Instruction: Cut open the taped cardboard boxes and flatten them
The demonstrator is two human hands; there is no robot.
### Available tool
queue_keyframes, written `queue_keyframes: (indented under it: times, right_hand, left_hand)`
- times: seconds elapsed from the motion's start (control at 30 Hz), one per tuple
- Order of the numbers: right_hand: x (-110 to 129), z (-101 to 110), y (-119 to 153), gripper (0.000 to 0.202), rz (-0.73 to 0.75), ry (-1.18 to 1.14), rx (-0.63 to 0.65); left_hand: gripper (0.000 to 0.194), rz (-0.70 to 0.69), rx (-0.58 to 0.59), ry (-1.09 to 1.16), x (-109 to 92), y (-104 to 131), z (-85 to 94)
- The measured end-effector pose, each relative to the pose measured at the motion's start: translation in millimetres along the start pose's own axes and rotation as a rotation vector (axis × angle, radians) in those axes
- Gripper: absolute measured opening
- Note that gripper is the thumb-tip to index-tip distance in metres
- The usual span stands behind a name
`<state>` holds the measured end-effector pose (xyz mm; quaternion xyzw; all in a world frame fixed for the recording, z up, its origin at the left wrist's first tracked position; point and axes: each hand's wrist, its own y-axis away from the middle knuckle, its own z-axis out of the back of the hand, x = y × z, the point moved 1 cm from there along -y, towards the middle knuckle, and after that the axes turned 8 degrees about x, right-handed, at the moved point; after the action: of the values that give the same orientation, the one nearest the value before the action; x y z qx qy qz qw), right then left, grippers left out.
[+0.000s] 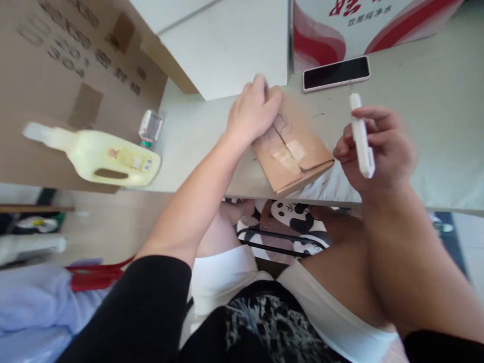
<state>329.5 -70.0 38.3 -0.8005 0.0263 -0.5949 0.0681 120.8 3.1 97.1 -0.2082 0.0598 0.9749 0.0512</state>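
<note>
A small brown cardboard box (291,146) lies at an angle near the front edge of the table, with strips of tape across its top seam. My left hand (255,106) grips its far left end, fingers curled over the edge and slightly blurred. To the right of the box, my right hand (381,146) is raised, closed around a slim white utility knife (361,136). The knife points away from me, and I cannot make out whether its blade is out. Beyond it lies a phone (336,74) with a dark screen and pale case.
A white box (234,45) and a red-and-white carton (321,35) stand at the back. At left are a large brown carton (86,96), a yellow bottle (109,159) and a small clear container (150,126). The table edge (397,204) runs above my lap.
</note>
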Motion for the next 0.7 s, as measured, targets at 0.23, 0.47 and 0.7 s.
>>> queue_keyframes:
  times: [0.23, 0.47, 0.7]
  right_hand:
    - [-2.3, 9.3, -7.7, 0.024, 0.266, 0.282, -0.085]
    - [18.3, -29.3, 15.3, 0.015, 0.42, 0.092, 0.046]
    - [19.3, -35.8, 34.1, 0.032, 0.375, 0.494, 0.064]
  left_hand:
    - [0.043, -0.013, -0.097, -0.036, -7.7, -4.5, -4.2]
    - [0.042, -0.029, -0.064, 0.029, -6.3, -7.4, -7.9]
    - [0.043, -0.014, -0.111, -0.058, -6.0, -10.3, -11.1]
